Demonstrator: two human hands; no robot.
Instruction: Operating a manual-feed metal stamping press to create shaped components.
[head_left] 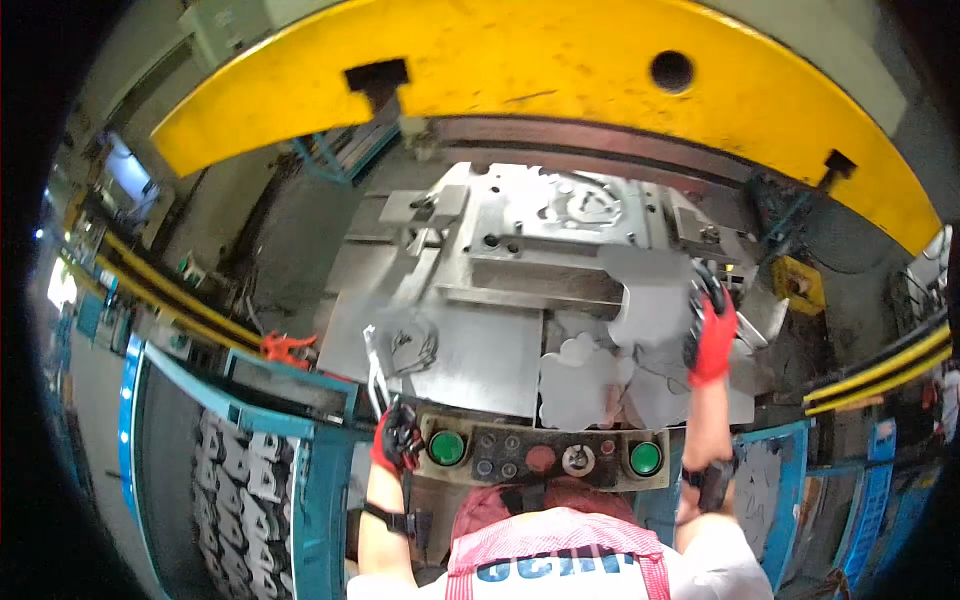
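Beyond one shirt (560, 535), left hand (397, 438) grips one tool (376, 372), right hand (712, 335) one sheet (652, 300).

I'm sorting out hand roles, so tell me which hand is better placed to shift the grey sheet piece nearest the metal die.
Likely the right hand: it appears to grip that grey sheet piece by its right edge, near the metal die. The left hand is farther away, holding a silver tool.
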